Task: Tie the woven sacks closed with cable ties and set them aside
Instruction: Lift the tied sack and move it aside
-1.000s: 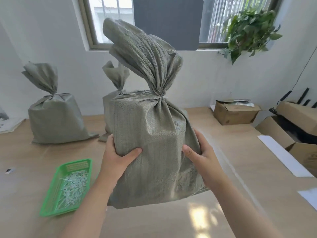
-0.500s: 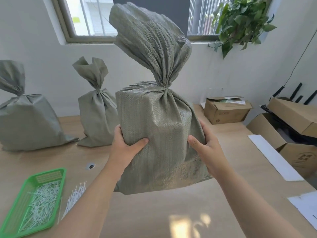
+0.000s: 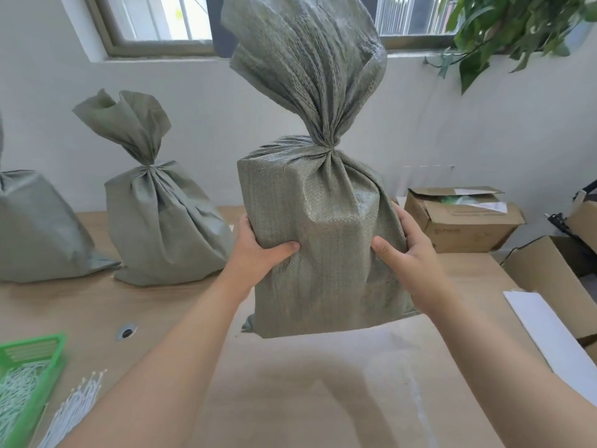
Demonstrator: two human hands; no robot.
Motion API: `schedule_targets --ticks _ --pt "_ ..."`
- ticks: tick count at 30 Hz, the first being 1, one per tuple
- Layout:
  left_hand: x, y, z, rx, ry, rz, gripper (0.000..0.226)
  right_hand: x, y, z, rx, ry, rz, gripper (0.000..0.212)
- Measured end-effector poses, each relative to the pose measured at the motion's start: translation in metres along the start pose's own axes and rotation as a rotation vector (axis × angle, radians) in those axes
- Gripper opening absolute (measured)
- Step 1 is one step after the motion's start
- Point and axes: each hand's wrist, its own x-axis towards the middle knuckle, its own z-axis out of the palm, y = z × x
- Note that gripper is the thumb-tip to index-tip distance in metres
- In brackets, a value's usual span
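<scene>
Woven sack (image 3: 316, 247), its neck cinched, is held upright just above the counter (image 3: 290, 399) between the left hand (image 3: 258, 253) and right hand (image 3: 407, 257); the fingers (image 3: 407, 227) curl round its sides, thumbs on the front. A second tied sack (image 3: 161, 227) stands behind on the left, and a green tray (image 3: 32, 341) of cable ties (image 3: 16, 392) sits at the near left.

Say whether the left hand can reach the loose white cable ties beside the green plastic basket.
Probably not yet: left hand grips the lifted grey-green woven sack; the path itself looks free.

Sack (image 3: 319, 240) woven matt; table (image 3: 290, 399) smooth wood.
</scene>
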Motion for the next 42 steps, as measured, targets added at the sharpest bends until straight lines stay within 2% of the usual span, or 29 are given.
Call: schedule_targets --ticks 6,10,21,33,42 --pt "0.072 -0.026 0.034 0.029 -0.013 -0.043 0.082 0.063 0.045 -0.029 -0.060 -0.008 0.011 0.071" --pt "0.112 -0.037 0.051 0.040 -0.020 -0.056 0.077 0.101 0.072 -0.036 -0.045 -0.018 0.024 0.070" --pt "0.204 -0.067 0.050 0.078 -0.029 -0.020 0.071 0.183 0.146 -0.018 -0.033 -0.030 0.023 0.072" --pt "0.227 -0.126 0.041 0.084 0.022 -0.049 0.072 0.208 0.193 0.001 -0.154 -0.083 0.040 0.076" --pt "0.242 -0.127 0.032 0.166 -0.017 -0.059 0.075 0.212 0.196 -0.007 -0.219 -0.125 0.076 0.081"
